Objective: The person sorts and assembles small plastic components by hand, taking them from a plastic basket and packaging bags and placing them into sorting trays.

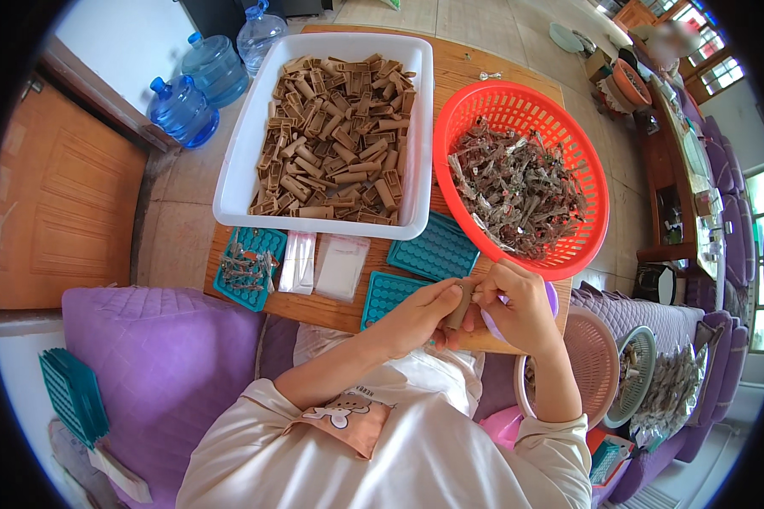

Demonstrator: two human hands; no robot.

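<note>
Pinching a small brown clip (461,305) between them, the left hand (416,316) and right hand (518,307) meet over the counter's (460,69) near edge. Behind stand a white tray (239,144) (full of brown clips) and a red basket (587,161).

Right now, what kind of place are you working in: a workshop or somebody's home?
Most likely a home living room used for piecework: a purple sofa, water jugs on a tiled floor, and a low wooden table carrying a white tub of brown parts.
</note>
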